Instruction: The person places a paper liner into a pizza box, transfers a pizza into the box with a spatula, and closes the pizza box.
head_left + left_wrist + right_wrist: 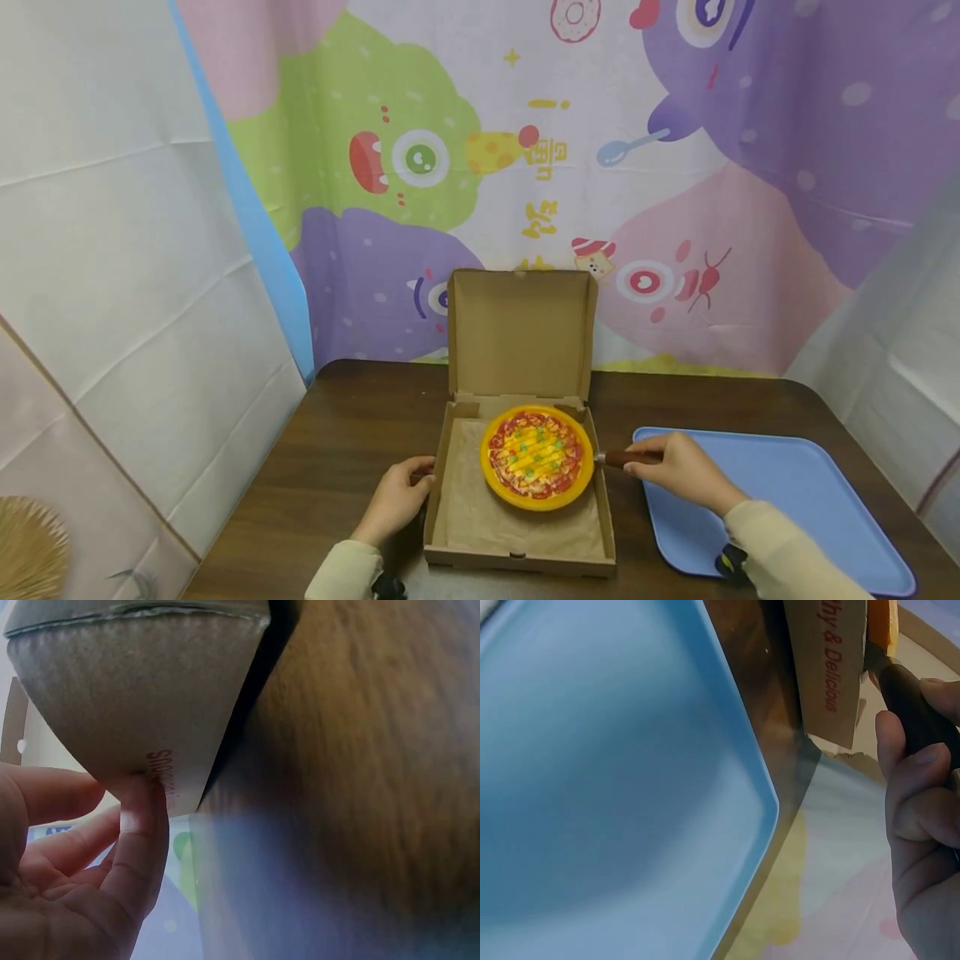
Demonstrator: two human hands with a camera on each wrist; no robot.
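Observation:
An open cardboard pizza box [525, 546] stands on the table with its lid [521, 333] raised at the back. Over its paper-lined inside is a round pizza [536, 457] with a yellow rim, red and yellow topping and green bits. My right hand [678, 468] grips the dark wooden handle [618, 458] of a server with a metal neck; the neck meets the pizza's right edge, and its blade is hidden. At the box's left wall [142, 697], my left hand [399, 498] holds on, thumb by the top edge and index finger against the outer face.
A blue tray [787, 500] lies to the right of the box, partly under my right forearm. The dark wooden table [330, 450] backs onto a cartoon-printed curtain [405, 275]. White cloth [112, 208] hangs at the left side.

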